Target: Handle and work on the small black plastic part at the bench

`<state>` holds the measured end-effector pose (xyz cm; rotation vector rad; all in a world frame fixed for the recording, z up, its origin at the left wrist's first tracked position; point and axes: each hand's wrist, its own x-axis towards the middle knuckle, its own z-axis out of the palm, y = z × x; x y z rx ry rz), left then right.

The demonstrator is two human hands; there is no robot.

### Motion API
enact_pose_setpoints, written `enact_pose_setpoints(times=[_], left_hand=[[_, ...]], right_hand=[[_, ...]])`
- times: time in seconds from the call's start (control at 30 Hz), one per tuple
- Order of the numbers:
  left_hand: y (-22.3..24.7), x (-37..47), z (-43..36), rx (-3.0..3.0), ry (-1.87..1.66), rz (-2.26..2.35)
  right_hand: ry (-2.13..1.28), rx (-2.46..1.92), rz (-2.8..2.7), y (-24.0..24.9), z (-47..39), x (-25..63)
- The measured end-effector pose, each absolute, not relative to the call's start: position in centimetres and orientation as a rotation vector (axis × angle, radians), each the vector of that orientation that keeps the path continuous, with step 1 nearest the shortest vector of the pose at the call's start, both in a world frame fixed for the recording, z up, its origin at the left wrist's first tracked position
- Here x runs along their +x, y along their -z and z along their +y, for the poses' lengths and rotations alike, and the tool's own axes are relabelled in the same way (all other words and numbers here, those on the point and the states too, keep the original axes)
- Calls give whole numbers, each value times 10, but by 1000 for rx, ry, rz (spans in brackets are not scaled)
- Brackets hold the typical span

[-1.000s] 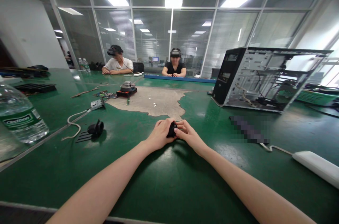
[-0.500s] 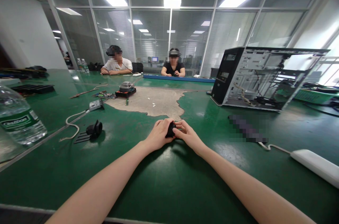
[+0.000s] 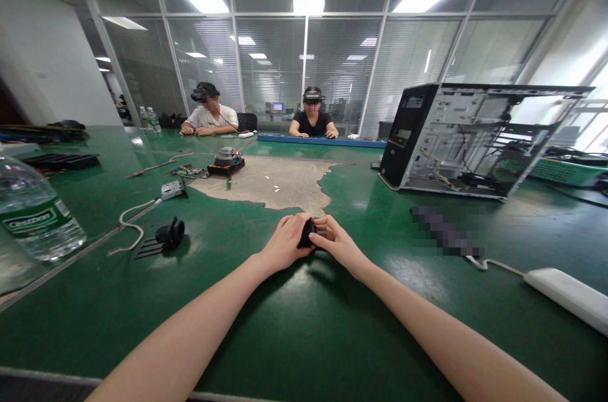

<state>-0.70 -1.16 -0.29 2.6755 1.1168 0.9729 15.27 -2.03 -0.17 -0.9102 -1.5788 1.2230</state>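
A small black object (image 3: 306,234) is held between my two hands, just above the green table (image 3: 304,332) near its middle. My left hand (image 3: 287,241) wraps round its left side, fingers over the top and thumb below. On the right, my right hand (image 3: 336,240) pinches the object with thumb and fingertips. Much of the object is hidden by the fingers. Beyond the hands lies a bare beige patch (image 3: 285,180) in the tabletop. To the left, a black part with prongs (image 3: 170,234) rests on the table.
An open computer case (image 3: 456,142) stands at the right, with a white power strip (image 3: 567,294) nearer. At the left are a water bottle (image 3: 38,215), a metal bracket with a cable (image 3: 173,189) and a cooler (image 3: 227,161). Two people sit across the table.
Both my hands keep nearly the same place and grip. The hands of the person in black across the table have moved apart.
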Motion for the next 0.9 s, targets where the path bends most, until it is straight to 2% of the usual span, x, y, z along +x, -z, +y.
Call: enact_pose_setpoints(times=[0.9], left_hand=[[4, -6, -11, 2669, -980, 1123]], right_hand=[[-1222, -974, -1575, 3, -18, 152]])
